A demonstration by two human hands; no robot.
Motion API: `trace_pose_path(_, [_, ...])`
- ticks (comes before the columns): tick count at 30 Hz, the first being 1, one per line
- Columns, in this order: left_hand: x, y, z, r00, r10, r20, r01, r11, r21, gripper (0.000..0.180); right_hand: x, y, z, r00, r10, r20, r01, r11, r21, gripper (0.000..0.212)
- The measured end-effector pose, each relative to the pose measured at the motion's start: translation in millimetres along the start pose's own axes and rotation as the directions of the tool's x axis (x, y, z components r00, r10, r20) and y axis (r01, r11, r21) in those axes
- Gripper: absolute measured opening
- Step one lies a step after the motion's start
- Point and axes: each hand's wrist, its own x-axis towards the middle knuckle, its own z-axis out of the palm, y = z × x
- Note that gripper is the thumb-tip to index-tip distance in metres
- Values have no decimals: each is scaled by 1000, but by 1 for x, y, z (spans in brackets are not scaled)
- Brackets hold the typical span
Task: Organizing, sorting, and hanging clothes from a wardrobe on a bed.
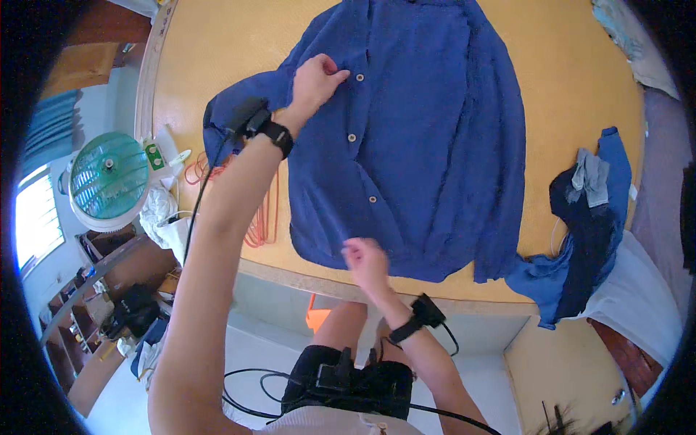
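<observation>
A navy blue button-up shirt (428, 145) lies front up, its front parted along the row of light round buttons. My left hand (317, 83) is at the upper front edge beside a button, with thumb and fingers closed on the cloth. Low down, near the hem, my right hand (367, 264) has its fingers curled together against the shirt. The fingertips are slightly blurred there. One sleeve is stretched out to the left, partly behind my left wrist; the other runs down the right side.
The shirt rests on a yellow mat-covered surface (580, 80). Orange-red hangers (262, 225) lie left, partly under my forearm. A green fan (109, 174) stands beyond the left edge. Dark and blue clothes (587, 225) are heaped right. A black cable runs along my left arm.
</observation>
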Motion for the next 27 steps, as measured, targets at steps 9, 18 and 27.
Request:
trace_pose_path(9, [9, 22, 50, 988, -75, -132, 96, 982, 161, 48, -3, 37, -37, 964, -40, -261, -70, 915, -397, 31])
trace_pose_path(18, [34, 17, 8, 972, -234, 34, 234, 972, 3, 28, -17, 18, -47, 992, -57, -116, 39, 988, -148, 15])
trace_pose_path(27, [9, 122, 34, 979, 152, 134, -51, 825, -562, 33, -84, 10, -109, 896, 294, -332, -240, 951, 194, 21])
